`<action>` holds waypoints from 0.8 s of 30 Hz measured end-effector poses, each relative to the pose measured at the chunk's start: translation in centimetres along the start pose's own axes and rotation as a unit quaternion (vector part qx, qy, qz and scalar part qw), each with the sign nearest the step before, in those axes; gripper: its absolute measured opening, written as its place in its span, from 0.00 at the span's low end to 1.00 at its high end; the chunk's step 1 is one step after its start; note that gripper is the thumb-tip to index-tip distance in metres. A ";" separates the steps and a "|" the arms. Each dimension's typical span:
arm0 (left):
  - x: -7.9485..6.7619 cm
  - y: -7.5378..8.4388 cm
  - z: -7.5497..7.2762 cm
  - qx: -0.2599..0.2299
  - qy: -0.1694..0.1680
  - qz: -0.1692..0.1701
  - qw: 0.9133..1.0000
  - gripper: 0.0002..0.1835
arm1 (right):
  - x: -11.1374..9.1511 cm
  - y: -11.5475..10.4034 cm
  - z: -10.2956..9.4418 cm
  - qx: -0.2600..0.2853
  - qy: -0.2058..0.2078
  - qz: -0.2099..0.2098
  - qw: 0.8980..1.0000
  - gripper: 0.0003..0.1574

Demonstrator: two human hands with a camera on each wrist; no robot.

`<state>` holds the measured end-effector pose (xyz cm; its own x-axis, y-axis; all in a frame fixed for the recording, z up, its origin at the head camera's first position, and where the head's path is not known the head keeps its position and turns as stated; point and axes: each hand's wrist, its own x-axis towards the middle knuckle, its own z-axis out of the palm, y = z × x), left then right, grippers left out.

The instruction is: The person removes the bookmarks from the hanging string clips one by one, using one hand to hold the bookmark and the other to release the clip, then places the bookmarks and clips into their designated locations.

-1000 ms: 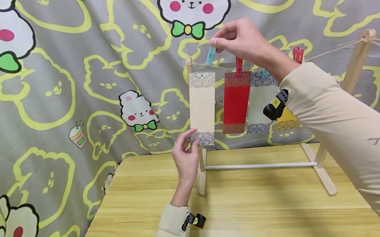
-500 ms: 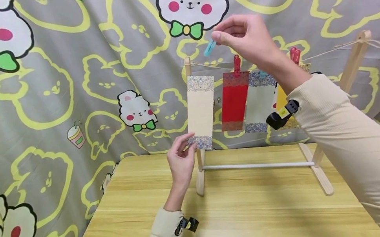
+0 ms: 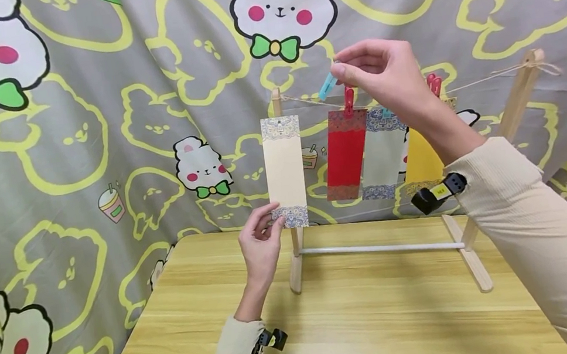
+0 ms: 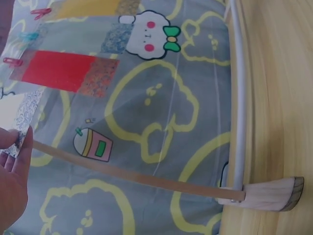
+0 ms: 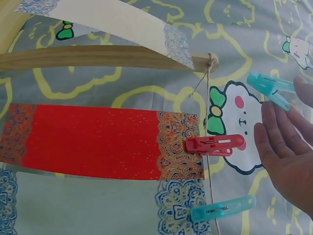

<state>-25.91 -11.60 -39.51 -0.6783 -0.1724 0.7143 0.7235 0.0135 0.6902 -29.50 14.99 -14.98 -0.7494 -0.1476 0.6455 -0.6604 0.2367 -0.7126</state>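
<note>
In the head view a cream paper strip [image 3: 285, 168] with blue lace-patterned ends stands upright in front of the rack's left post. My left hand [image 3: 261, 242] pinches its lower end between thumb and fingers. Up and to the right, my right hand [image 3: 382, 73] pinches a light blue clothespin [image 3: 328, 86], which tilts down to the left, apart from the strip. The right wrist view shows this clothespin [image 5: 271, 88] beyond the twine [image 5: 210, 176]. A red strip [image 3: 345, 157] hangs from the twine by a red clothespin [image 5: 215, 143].
Beside the red strip hang a pale grey-green strip [image 3: 382, 156] on a blue clothespin [image 5: 222, 209] and a yellow strip [image 3: 421, 157], partly behind my right arm. The wooden rack has a right post [image 3: 518, 95] and a white crossbar [image 3: 382, 248], on a wooden table [image 3: 386, 318].
My left hand has shifted left with the cream strip, which now stands straighter. My right hand first rose a little, then came down and right with the clothespin.
</note>
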 end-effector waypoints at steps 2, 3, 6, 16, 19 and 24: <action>0.0 0.1 0.0 0.002 -0.003 0.002 1.000 0.16 | -0.5 0.0 -0.2 -0.002 0.000 -0.001 1.000 0.19; 0.0 0.2 0.0 0.003 -0.003 0.003 1.000 0.16 | -0.7 0.1 -0.3 -0.003 0.001 -0.002 1.000 0.19; -0.1 0.3 -0.1 0.001 -0.006 0.008 1.000 0.17 | -1.5 0.2 -0.6 -0.002 0.006 -0.001 1.000 0.19; -0.3 0.5 -0.7 -0.003 0.002 0.022 1.000 0.17 | -4.0 1.3 -1.3 0.005 0.022 0.015 1.000 0.19; -0.5 0.6 -0.8 -0.004 0.002 0.024 1.000 0.17 | -4.7 1.5 -1.4 0.007 0.029 0.007 1.000 0.19; -0.6 0.8 -0.7 -0.006 0.006 0.024 1.000 0.17 | -6.0 1.6 -1.5 0.026 0.035 0.003 0.999 0.19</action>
<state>-24.79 -12.13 -39.44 -0.6407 -0.1828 0.7457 0.7571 0.0106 0.6532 -26.01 17.73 -19.60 -0.7493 -0.0790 0.6575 -0.6591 0.1865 -0.7286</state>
